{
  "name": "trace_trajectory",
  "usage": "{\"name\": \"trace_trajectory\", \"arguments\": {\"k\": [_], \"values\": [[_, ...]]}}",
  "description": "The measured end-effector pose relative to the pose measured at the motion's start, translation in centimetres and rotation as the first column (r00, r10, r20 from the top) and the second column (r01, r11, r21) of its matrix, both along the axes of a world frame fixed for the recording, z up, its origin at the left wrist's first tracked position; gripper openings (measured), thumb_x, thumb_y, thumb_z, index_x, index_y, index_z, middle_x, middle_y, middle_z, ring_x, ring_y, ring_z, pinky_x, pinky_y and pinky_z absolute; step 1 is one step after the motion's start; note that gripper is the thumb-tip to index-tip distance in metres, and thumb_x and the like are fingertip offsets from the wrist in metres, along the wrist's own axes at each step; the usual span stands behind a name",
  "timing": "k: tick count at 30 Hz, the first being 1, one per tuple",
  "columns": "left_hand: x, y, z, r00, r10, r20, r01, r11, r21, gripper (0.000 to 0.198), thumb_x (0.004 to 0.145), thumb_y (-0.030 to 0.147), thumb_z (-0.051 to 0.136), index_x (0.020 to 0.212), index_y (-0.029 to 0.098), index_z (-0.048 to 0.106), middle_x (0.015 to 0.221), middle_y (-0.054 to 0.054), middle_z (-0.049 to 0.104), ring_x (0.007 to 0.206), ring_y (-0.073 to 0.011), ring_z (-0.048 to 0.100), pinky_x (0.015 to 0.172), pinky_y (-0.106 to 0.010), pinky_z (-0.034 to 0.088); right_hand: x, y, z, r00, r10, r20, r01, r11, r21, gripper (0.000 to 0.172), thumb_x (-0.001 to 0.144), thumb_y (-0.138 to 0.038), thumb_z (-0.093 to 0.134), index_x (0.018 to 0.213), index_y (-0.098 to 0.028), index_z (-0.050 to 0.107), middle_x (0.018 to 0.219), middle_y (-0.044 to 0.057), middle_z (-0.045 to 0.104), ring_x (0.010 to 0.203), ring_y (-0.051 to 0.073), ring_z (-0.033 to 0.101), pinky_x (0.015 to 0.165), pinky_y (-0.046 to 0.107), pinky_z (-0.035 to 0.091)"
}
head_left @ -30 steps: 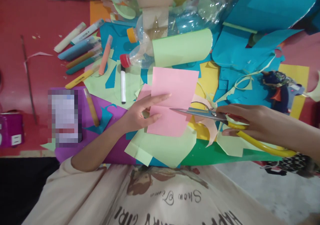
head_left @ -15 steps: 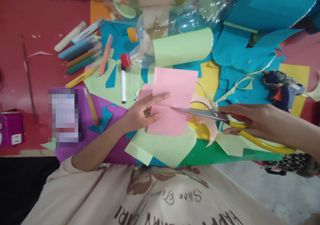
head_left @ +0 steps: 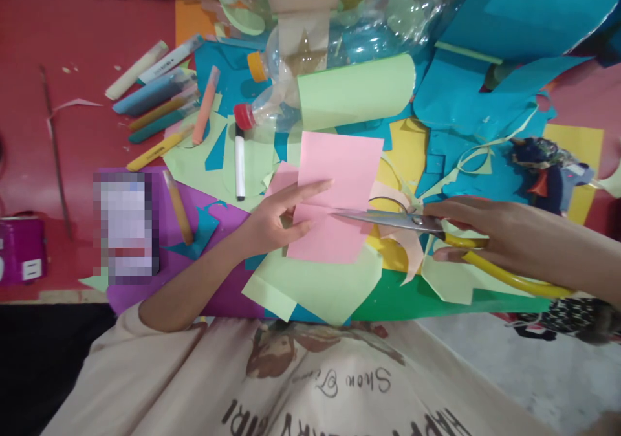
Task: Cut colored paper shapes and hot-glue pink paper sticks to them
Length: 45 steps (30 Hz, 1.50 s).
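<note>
A piece of pink paper [head_left: 341,167] lies in front of me, with a cut running across it from its right edge. My left hand [head_left: 276,222] grips its left side, index finger stretched over the top and thumb on the lower part. From the right, the scissors [head_left: 398,220] reach into the cut, their silver blades lying along it and the tips close to my left fingers. My right hand [head_left: 490,232] is closed around the yellow handles. Under the pink paper is a pale green sheet [head_left: 334,290]. Pink paper scraps [head_left: 412,258] lie below the blades.
Beyond the paper lies a bottle wrapped in light green paper [head_left: 359,91], with another clear bottle [head_left: 359,41] behind. Several markers [head_left: 155,93] and a phone [head_left: 129,226] are on the left. A glue gun [head_left: 553,174] rests at right among blue paper [head_left: 451,106].
The pink paper has tilted very slightly and its cut edges sit a little closer together. Both hands stay in almost the same place, with the scissors still in the cut.
</note>
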<state>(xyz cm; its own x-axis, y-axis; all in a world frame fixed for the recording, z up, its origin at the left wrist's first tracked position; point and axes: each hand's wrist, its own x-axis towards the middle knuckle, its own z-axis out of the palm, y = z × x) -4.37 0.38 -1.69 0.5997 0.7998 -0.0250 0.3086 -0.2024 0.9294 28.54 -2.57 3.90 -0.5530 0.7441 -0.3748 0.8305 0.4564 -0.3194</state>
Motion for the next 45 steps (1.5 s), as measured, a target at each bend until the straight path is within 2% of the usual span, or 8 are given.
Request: {"name": "trace_trajectory", "arguments": {"k": [6,16,23,28,32,37,42,45], "values": [[0.1,-0.1,0.0,0.999,-0.029,0.019,0.028,1.000,0.004,0.057,0.080,0.017,0.057,0.135,0.031,0.047,0.138,-0.001,0.053,0.081,-0.0086,0.061,0.049,-0.013,0.043,-0.2,0.0,-0.5,1.000,-0.021,-0.019,0.019,0.995,-0.094,0.059,0.086,-0.062,0.038,0.121,-0.020,0.059,0.101,0.011,0.072,0.080,0.027,0.070,0.058,0.036,0.055],[0.2,-0.2,-0.2,0.999,-0.038,0.012,0.038,0.999,-0.005,0.056,0.081,0.019,0.058,0.135,0.030,0.047,0.140,-0.002,0.051,0.081,-0.0086,0.061,0.047,-0.013,0.042,-1.2,0.2,-0.7,0.999,-0.038,-0.021,0.034,0.987,-0.157,0.039,0.083,-0.030,0.050,0.122,-0.026,0.057,0.102,0.007,0.072,0.078,0.023,0.070,0.064,0.031,0.053],[0.2,-0.2,-0.2,0.998,-0.045,0.040,0.045,0.999,0.005,0.059,0.080,0.016,0.059,0.136,0.032,0.045,0.141,-0.001,0.051,0.072,-0.0063,0.059,0.046,-0.013,0.041,-1.5,0.5,-0.7,0.999,-0.017,-0.029,0.013,0.992,-0.122,0.038,0.082,-0.033,0.053,0.117,-0.023,0.061,0.081,0.006,0.072,0.056,0.019,0.064,0.050,0.027,0.047],[0.3,-0.2,-0.2,0.996,-0.048,0.077,0.048,0.999,0.001,0.058,0.081,0.015,0.058,0.135,0.032,0.046,0.141,-0.001,0.051,0.090,-0.0108,0.062,0.048,-0.012,0.043,-1.3,0.5,-0.7,0.999,-0.008,-0.036,0.005,0.996,-0.085,0.036,0.084,-0.038,0.050,0.114,-0.024,0.063,0.074,0.005,0.070,0.049,0.017,0.060,0.046,0.026,0.044],[0.3,-0.2,-0.3,0.998,-0.042,0.044,0.044,0.999,-0.030,0.057,0.082,0.019,0.059,0.136,0.031,0.045,0.142,-0.003,0.049,0.077,-0.0082,0.061,0.048,-0.013,0.044,-1.2,0.4,-0.9,1.000,-0.009,-0.004,0.009,0.997,-0.081,0.035,0.084,-0.038,0.050,0.115,-0.025,0.062,0.079,0.005,0.072,0.055,0.019,0.064,0.047,0.026,0.045],[0.3,-0.3,-0.4,0.998,-0.048,0.048,0.049,0.999,-0.019,0.062,0.079,0.015,0.058,0.137,0.034,0.044,0.141,-0.002,0.050,0.058,-0.0026,0.050,0.045,-0.013,0.042,-1.0,0.2,-0.8,0.998,0.026,0.063,-0.019,0.995,-0.100,0.040,0.087,-0.032,0.044,0.125,-0.026,0.054,0.107,0.008,0.071,0.079,0.024,0.071,0.059,0.030,0.052],[0.4,-0.3,-0.3,0.997,-0.050,0.064,0.051,0.998,-0.019,0.063,0.079,0.014,0.058,0.136,0.036,0.044,0.141,-0.001,0.050,0.048,-0.0004,0.039,0.042,-0.013,0.041,-1.5,0.3,-0.6,0.996,0.008,0.087,0.007,0.986,-0.166,0.039,0.084,-0.028,0.047,0.122,-0.025,0.056,0.103,0.007,0.072,0.079,0.025,0.071,0.059,0.030,0.052],[0.4,-0.3,-0.3,0.997,-0.059,0.057,0.060,0.998,-0.014,0.062,0.080,0.017,0.058,0.137,0.037,0.042,0.142,-0.001,0.050,0.051,-0.0020,0.045,0.043,-0.015,0.042,-2.2,0.6,-0.4,0.996,0.005,0.094,0.014,0.980,-0.197,0.041,0.084,-0.033,0.048,0.122,-0.025,0.056,0.100,0.008,0.073,0.076,0.026,0.070,0.057,0.030,0.051]]}}
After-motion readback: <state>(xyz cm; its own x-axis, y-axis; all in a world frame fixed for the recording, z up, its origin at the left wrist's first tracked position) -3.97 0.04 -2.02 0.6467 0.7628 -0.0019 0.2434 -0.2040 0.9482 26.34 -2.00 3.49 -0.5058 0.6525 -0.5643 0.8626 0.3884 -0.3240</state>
